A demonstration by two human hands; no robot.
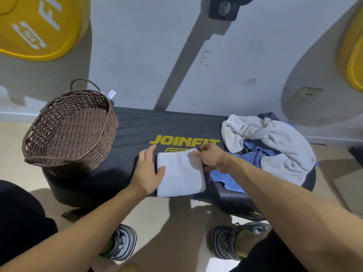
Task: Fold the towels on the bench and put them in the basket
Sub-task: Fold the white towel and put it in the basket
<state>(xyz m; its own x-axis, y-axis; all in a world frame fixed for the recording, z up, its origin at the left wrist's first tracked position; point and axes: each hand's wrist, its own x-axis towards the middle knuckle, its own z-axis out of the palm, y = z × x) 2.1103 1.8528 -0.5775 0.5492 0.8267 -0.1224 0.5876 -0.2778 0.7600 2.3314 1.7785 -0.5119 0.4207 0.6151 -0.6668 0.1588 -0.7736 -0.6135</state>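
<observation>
Towel (180, 172) (white, folded) looks soft and floppy; left hand (148, 171) presses flat, right hand (211, 158) pinches its corner.

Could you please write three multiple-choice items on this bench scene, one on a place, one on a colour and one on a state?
1. Where does the basket stand?
A. on the left end of the bench
B. on the floor by the shoes
C. on top of the towel pile

2. What colour is the folded towel under the hands?
A. blue
B. white
C. yellow

3. What is the right hand doing?
A. hanging idle off the bench
B. gripping the basket handle
C. pinching the folded towel's far right corner

Answers:
1 A, the woven basket sits on the black bench, left of the yellow lettering.
2 B, the neat rectangle is white; blue cloth lies only in the unfolded pile to the right.
3 C, its fingertips close on that corner, while the left hand rests flat on the towel's left edge.
</observation>
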